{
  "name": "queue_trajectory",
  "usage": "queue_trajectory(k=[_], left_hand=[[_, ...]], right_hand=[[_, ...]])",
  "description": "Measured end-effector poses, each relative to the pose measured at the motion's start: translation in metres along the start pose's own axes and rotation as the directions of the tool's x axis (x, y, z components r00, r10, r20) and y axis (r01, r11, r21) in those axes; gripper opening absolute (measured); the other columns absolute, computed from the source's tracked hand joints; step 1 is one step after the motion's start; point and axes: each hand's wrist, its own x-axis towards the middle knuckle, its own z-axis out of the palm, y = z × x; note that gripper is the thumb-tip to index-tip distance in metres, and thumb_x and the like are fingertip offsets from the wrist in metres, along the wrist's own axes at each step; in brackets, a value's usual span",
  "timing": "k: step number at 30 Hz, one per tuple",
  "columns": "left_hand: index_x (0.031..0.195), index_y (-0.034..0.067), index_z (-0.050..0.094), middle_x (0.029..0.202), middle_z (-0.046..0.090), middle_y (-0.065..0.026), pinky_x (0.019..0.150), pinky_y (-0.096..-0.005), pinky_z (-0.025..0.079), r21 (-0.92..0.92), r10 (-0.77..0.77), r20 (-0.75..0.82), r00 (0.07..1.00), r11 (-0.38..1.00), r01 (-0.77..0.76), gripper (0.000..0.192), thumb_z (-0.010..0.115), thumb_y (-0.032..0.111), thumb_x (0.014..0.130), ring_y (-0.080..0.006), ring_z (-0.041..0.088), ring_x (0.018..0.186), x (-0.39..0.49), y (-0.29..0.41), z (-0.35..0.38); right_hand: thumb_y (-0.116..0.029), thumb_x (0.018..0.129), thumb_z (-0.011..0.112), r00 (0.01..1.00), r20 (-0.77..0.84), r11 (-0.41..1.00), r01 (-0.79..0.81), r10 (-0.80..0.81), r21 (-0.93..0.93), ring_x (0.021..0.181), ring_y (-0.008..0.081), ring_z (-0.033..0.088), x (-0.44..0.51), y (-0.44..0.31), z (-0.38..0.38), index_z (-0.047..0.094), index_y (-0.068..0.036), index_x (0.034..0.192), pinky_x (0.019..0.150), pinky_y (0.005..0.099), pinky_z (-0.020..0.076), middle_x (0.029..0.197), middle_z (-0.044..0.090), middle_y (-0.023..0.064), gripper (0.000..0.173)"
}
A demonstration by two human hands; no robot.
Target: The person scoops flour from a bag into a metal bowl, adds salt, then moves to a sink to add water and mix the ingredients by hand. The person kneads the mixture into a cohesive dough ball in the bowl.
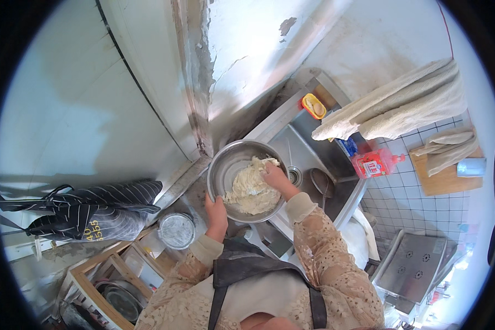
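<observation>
A large stainless steel bowl (218, 175) is in front of me, partly over the near corner of a metal sink. Inside it lies a rough, shaggy mass of pale dough (247, 189). My left hand (217, 214) grips the bowl's rim at the lower left, with the thumb on the edge. At the bowl's right side, my right hand (274, 177) is in the dough, its fingers closed around a clump near the inner wall. The clump partly hides those fingertips.
The stainless sink (303, 144) holds a dark-looking strainer (321, 181). A pink pump bottle (373, 163) stands along its right edge, under hanging towels (396, 103). A round white-topped tub (176, 231) and a wooden-framed shelf (107, 284) are at lower left; striped aprons (95, 210) hang beyond.
</observation>
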Motion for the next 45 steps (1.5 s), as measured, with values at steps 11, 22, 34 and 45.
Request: queue_trajectory(k=[11, 22, 34, 45], left_hand=[[0.116, -0.001, 0.052, 0.107, 0.060, -0.0120, 0.086, -0.0297, 0.041, 0.375, -0.078, 0.718, 0.691, 0.880, -0.291, 0.046, 0.050, -0.001, 0.070, -0.0202, 0.055, 0.099, 0.126, 0.080, 0.015], [0.111, 0.000, 0.057, 0.096, 0.063, -0.0091, 0.082, -0.0298, 0.043, 0.261, -0.080, 0.672, 0.737, 0.956, -0.133, 0.044, 0.041, -0.007, 0.071, -0.0175, 0.057, 0.090, 0.109, 0.067, 0.015], [0.113, -0.001, 0.055, 0.096, 0.062, -0.0119, 0.083, -0.0310, 0.042, 0.286, 0.075, 0.475, 0.877, 0.929, -0.234, 0.046, 0.040, -0.004, 0.069, -0.0205, 0.057, 0.091, 0.078, 0.044, 0.016], [0.108, -0.003, 0.058, 0.095, 0.062, -0.0090, 0.081, -0.0282, 0.043, 0.148, 0.119, 0.268, 0.956, 0.975, -0.163, 0.044, 0.038, -0.007, 0.069, -0.0169, 0.056, 0.088, 0.056, 0.034, 0.019]], right_hand=[[-0.028, 0.072, 0.060, 0.885, 0.066, 0.856, 0.464, -0.462, -0.229, 0.086, 0.0385, 0.056, 0.025, -0.037, 0.017, 0.059, -0.003, 0.088, 0.078, 0.0439, 0.0438, 0.089, 0.059, 0.0206, 0.030], [-0.029, 0.079, 0.053, 0.984, 0.077, 0.985, 0.157, -0.163, 0.069, 0.078, 0.0359, 0.062, 0.072, -0.052, 0.018, 0.066, -0.002, 0.079, 0.071, 0.0432, 0.0476, 0.080, 0.063, 0.0204, 0.030], [-0.016, 0.078, 0.053, 0.899, -0.296, 0.899, 0.193, -0.323, -0.393, 0.081, 0.0297, 0.062, 0.031, -0.052, 0.047, 0.060, -0.008, 0.093, 0.071, 0.0441, 0.0484, 0.082, 0.064, 0.0139, 0.018], [-0.020, 0.080, 0.052, 0.970, -0.108, 0.876, 0.147, -0.220, -0.459, 0.087, 0.0352, 0.059, 0.030, -0.007, 0.002, 0.063, 0.000, 0.090, 0.079, 0.0442, 0.0466, 0.088, 0.062, 0.0198, 0.024]])
